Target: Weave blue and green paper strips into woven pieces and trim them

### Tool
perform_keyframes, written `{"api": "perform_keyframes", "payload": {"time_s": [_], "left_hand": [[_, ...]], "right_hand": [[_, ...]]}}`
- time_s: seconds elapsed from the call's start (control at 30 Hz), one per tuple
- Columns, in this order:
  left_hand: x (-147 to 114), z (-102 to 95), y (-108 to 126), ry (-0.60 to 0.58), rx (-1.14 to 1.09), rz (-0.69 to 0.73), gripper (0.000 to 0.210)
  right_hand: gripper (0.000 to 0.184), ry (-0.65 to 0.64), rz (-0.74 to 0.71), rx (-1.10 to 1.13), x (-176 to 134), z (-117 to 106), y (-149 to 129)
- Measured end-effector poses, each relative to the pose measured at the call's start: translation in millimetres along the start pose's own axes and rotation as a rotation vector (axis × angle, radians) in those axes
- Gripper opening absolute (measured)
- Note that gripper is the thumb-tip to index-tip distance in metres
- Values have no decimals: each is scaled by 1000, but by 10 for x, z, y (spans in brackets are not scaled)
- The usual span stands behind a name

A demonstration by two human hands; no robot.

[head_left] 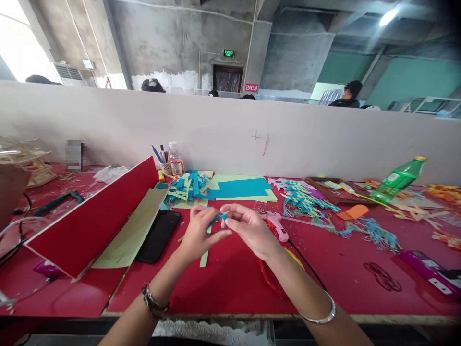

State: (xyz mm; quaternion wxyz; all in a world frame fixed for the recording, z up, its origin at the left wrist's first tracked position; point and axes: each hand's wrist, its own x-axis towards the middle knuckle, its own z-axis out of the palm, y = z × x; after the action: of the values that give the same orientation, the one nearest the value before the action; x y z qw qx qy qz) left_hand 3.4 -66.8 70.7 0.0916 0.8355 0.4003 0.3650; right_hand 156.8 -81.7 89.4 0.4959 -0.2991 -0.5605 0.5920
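Observation:
Above the red table, my left hand (200,230) and my right hand (252,230) come together with a blue paper strip (219,218) between their fingertips. The right thumb and forefinger pinch one end of it. The left fingers are closed around its other part, which is mostly hidden. Beneath my left hand, a pale green paper strip (204,259) lies on the table. Just beyond both hands is a loose pile of blue and pale green paper strips (187,187). A pink glue gun (278,227) rests right of my right hand.
Blue and green sheets (241,189) lie at the back. A black phone (158,238) and a red board (97,216) are on the left. Woven paper pieces (309,197), a leaning green bottle (398,180) and a purple power strip (430,271) occupy the right.

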Motion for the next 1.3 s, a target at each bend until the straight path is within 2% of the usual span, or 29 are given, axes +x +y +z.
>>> {"api": "perform_keyframes", "payload": {"time_s": [0.1,0.23,0.37,0.5,0.6,0.73,0.8,0.87,0.93,1.0,1.1,1.17,1.3], "left_hand": [[-25,49,12,-82,-255,-73,29],[-65,146,45,-172,-543,-176,30],[-113,241,30,-242,-692,-284,35],[-167,290,-6,-304,-817,-361,35],[-210,307,-19,-309,-861,-381,32],[-285,328,-67,-257,-798,-385,25],[-321,320,-112,-275,-733,-385,26],[-344,290,-157,-304,-637,-375,27],[-346,243,-190,-305,-488,-339,28],[-330,195,-199,-300,-330,-273,28],[-300,143,-177,-336,-214,-175,26],[-292,121,-160,-353,-206,-141,25],[-315,62,-190,-346,-238,-169,27]], "right_hand": [[27,31,-13,-60,-11,-6,15],[22,77,-57,-233,25,-59,29],[22,77,-87,-397,81,-136,110],[20,-25,-19,-489,103,-183,167],[24,-4,12,-525,104,-209,172],[28,92,21,-532,116,-287,188],[29,111,24,-549,115,-343,204],[29,127,20,-609,97,-387,209],[27,146,-58,-742,58,-394,196],[26,88,-205,-940,5,-355,167],[26,-162,-348,-1193,-62,-249,128],[15,-286,-324,-1265,-78,-197,120],[23,-275,-217,-1251,-60,-230,129]]}}
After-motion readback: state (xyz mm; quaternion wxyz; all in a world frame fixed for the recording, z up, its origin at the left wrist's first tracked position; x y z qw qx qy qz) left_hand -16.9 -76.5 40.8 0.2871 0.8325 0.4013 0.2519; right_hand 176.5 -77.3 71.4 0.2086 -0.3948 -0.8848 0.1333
